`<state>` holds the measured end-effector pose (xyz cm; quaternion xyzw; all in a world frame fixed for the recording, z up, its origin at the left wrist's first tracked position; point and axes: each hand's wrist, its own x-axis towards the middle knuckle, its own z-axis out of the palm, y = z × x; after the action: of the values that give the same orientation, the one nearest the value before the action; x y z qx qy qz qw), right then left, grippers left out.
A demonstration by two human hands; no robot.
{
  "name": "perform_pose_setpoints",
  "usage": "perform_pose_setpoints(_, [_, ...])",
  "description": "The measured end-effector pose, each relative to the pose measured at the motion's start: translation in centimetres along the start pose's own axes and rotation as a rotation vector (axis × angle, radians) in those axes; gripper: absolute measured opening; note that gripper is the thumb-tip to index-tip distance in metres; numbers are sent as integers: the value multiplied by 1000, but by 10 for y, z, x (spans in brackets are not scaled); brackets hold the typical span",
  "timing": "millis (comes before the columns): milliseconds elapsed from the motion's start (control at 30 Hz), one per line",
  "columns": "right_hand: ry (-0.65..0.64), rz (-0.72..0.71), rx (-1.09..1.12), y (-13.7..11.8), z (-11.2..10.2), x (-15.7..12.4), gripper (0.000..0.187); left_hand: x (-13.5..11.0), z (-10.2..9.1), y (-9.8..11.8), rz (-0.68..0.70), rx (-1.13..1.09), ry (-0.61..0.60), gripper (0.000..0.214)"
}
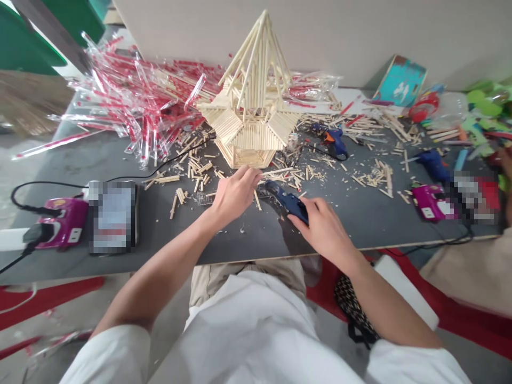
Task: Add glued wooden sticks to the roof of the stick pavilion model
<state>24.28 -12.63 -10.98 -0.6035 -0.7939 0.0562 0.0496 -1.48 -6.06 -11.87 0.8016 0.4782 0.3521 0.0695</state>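
Head view, looking forward and down across the worktable:

- The right hand (325, 230) grips a blue hot glue gun (288, 201), its fingers (315, 209) curled together around the body.
- The gun's long axis runs diagonally, with the nozzle end pointing forward and to the left, toward the left hand (236, 194).
- The left hand's fingers (248, 175) are bunched together, palm down, just beside the gun's nozzle end. Whether they pinch a stick, I cannot tell.
- Loose wooden sticks (196, 173) lie scattered around both hands.
- Beyond the hands, a stick pavilion (250, 109) stands upright, its long axis vertical and its pointed roof peak aimed up, above a wide tiered eave and a many-sided base.
- Behind it, a heap of red-and-white plastic wrappers (144, 101) spreads along the far side of the dark grey tabletop (248, 234).
- Two more blue glue guns (334, 141) (432, 165) lie to the right, and magenta power units (60, 224) (432, 202) sit at both sides, beside pixelated rectangles (114, 216) (476, 197).
- A teal board (400, 80) leans against the pale wall (440, 37).
- A red chair (452, 314) shows below the table's near edge.
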Motion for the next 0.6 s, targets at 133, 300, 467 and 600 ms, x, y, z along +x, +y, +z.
perform_pose_setpoints(133, [-109,89,304,8,-23,-2,59,-3,1,4,-22,13,90,25])
perform_pose_setpoints(300, [-184,128,711,-6,-35,-3,48,-5,3,8,-20,14,116,28])
perform_pose_setpoints(467, [-236,167,962,-25,-30,2,49,-6,4,7,1,27,131,29])
perform_pose_setpoints(600, [-196,203,1024,-35,-28,6,49,-7,4,8,39,42,103,28])
